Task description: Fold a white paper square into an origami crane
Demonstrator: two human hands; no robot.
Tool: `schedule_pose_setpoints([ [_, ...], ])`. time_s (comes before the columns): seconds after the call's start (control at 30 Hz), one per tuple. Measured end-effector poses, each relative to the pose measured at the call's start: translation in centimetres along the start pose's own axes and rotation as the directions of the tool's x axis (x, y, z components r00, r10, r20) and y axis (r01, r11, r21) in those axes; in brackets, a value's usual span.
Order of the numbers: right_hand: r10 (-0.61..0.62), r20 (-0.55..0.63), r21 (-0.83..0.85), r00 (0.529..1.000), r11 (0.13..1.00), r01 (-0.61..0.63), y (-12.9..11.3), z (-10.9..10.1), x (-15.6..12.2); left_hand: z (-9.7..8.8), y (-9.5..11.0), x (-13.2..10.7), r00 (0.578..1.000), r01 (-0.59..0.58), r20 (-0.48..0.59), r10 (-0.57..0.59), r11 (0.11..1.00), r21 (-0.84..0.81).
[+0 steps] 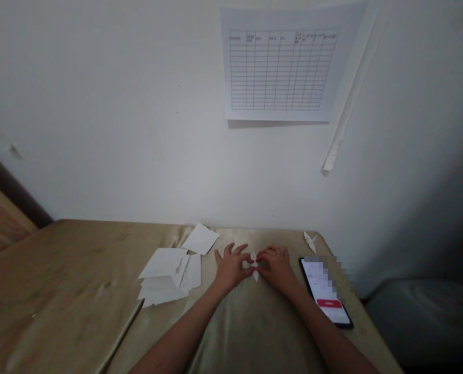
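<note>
A small, narrow piece of folded white paper (pixel 255 275) is pinched between my two hands, its pointed ends showing above and below the fingertips. My left hand (pixel 231 265) grips its left side with thumb and forefinger, the other fingers fanned out. From the right, my right hand (pixel 277 266) pinches the same paper between thumb and forefinger. The fingertips cover the middle of the paper, so its folds there are hidden. Near the far right corner of the table lies a folded white paper crane (pixel 310 241).
Loose white paper sheets (pixel 163 262) lie overlapping left of my hands, with another square sheet (pixel 201 239) behind them. A lit phone (pixel 328 298) rests by the right edge of the cloth-covered table (pixel 79 275). A printed grid sheet (pixel 280 70) hangs on the wall behind.
</note>
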State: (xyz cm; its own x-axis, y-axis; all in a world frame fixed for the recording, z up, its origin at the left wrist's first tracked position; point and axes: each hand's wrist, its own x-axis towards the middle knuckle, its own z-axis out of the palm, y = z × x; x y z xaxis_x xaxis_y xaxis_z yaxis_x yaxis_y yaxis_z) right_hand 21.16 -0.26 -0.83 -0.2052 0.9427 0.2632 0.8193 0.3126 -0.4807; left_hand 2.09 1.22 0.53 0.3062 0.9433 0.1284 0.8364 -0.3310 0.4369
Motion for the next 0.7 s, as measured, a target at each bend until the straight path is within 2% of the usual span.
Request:
schedule_pose_setpoints([
  [0.27,0.018,0.087,0.036,0.996,0.999,-0.022,0.1,-0.7,-0.6,-0.7,-0.2,-0.3,0.993,0.002,0.115,-0.002,1.000,-0.002],
  [0.53,0.014,0.132,0.091,0.991,0.996,-0.026,0.2,-1.4,-0.9,-0.7,-0.3,-0.5,0.993,-0.012,0.120,0.013,1.000,-0.010],
  [0.7,0.035,0.134,0.096,0.990,0.994,-0.048,0.0,-1.6,-0.9,-0.5,-0.8,-0.3,0.992,-0.074,0.101,0.074,0.997,0.001],
])
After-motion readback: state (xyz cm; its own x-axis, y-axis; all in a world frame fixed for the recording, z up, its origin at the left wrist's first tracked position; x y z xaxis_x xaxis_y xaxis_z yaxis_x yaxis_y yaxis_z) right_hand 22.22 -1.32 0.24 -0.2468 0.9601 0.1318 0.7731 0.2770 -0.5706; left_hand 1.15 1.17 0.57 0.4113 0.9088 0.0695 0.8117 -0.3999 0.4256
